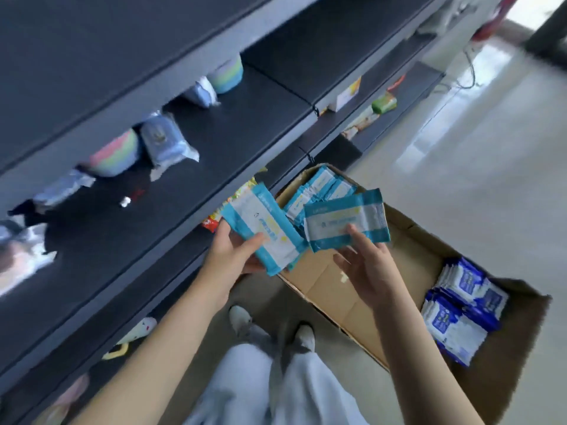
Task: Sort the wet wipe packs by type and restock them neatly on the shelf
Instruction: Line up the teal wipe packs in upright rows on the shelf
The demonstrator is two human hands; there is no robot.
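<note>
Above the cardboard box [337,286], the left hand [236,250] grips a teal wipe pack [260,222] and the right hand [365,265] pinches a second teal pack [346,223]. More teal packs [322,185] lie at the box's far end and dark blue packs [460,311] at its near end. The shelf [214,142] runs to its left.

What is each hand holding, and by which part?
Left hand: one teal pack, by its near end. Right hand: second teal pack, by its near edge.
</note>
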